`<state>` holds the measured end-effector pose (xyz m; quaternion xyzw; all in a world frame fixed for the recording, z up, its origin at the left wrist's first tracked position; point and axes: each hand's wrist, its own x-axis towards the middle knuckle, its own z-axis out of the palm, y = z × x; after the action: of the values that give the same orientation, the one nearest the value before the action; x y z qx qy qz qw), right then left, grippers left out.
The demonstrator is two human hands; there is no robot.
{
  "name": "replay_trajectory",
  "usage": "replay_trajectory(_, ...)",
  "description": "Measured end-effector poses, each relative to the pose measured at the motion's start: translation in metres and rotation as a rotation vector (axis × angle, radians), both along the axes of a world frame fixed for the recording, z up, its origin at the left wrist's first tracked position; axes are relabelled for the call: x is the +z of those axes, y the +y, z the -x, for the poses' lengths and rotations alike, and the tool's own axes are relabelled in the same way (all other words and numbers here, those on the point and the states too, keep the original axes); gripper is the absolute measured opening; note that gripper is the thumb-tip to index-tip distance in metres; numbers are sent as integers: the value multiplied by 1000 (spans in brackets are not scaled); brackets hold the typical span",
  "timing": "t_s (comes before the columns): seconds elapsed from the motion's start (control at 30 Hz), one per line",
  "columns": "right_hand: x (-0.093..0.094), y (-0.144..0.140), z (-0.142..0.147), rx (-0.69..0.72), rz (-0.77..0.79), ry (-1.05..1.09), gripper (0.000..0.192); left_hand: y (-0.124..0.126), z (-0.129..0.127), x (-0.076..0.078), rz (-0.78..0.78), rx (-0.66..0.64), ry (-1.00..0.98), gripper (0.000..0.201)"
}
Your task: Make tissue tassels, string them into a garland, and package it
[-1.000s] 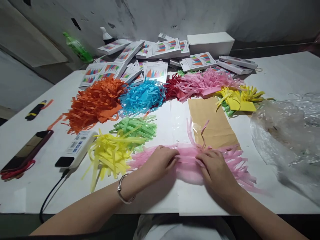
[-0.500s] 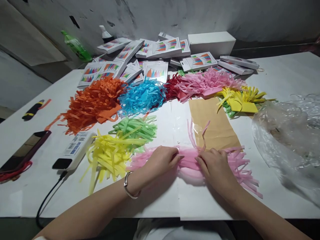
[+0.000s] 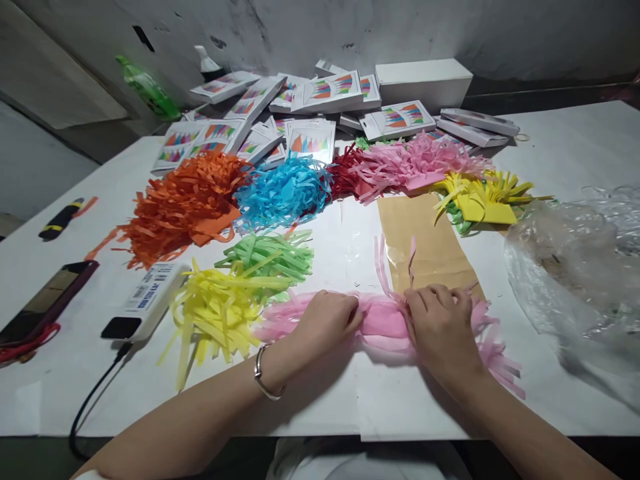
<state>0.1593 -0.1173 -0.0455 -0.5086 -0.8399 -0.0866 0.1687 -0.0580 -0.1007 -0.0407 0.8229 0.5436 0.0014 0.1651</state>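
Observation:
A pink tissue paper tassel [image 3: 384,325] lies across the table in front of me, its fringed strips spreading left and right. My left hand [image 3: 330,320], with a bracelet at the wrist, is closed on the left part of its uncut middle. On the right part, my right hand [image 3: 440,323] grips the paper with curled fingers; the thumb is partly hidden. Loose pink strips [image 3: 381,267] stick up just behind the tassel. A yellow fringe bundle [image 3: 215,310] and a light green one [image 3: 273,260] lie to the left of it.
Orange [image 3: 185,207], blue [image 3: 285,190] and pink fringe piles [image 3: 420,163] line the back, before boxes [image 3: 325,93] with printed tassels. Brown paper [image 3: 425,247] lies behind my right hand. Clear plastic [image 3: 575,267] is at right; a power bank [image 3: 147,300] and phone [image 3: 47,300] at left.
My right hand has shifted slightly right and its fingers have moved over the paper. More of the flat pink middle shows between my hands. My left hand stays on the tassel.

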Motion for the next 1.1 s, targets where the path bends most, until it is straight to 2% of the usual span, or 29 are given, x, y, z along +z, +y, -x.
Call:
replay_trajectory(0.1, 4, -7, -3, 304, -84, 14, 24, -1, -2, -2, -25, -2, -9, 32)
replay_trajectory(0.17, 2, -11, -3, 489, -34, -61, 20, 1, -1, -1, 4, -1, -13, 34)
replay_trajectory(0.2, 0, -12, -2, 530, -1, -103, 18, 2, 1, 1, 33, 8, -16, 33)
replay_trajectory(0.3, -8, -13, -1, 531, 17, -141, 19, 7, 15, 11, 49, 82, -51, 15)
replay_trajectory(0.33, -10, -13, -1, 515, 0, -128, 20, 7, 21, 16, -15, 109, -71, 14)
replay_trajectory(0.4, -12, -12, -1, 470, -11, -78, 25, 3, 31, 28, -220, 112, -124, 24)
replay_trajectory(0.47, -11, -13, -1, 427, 9, 3, 28, -5, 33, 39, -397, 22, -185, 31)
replay_trajectory(0.57, -6, -15, -2, 393, 32, 138, 29, -20, 20, 46, -444, -190, -202, 31)
replay_trajectory(0.67, -3, -19, -3, 392, 30, 196, 28, -27, 0, 36, -438, -323, -85, 17)
replay_trajectory(0.77, -4, -22, -4, 411, -7, 105, 25, -27, -8, 20, -502, -397, -35, 15)
replay_trajectory(0.9, -9, -25, -7, 418, -115, -62, 24, -27, 1, 7, -563, -453, -86, 17)
replay_trajectory(1.1, -14, -31, -12, 427, -56, -188, 27, -41, 19, -2, -509, -469, -41, 20)
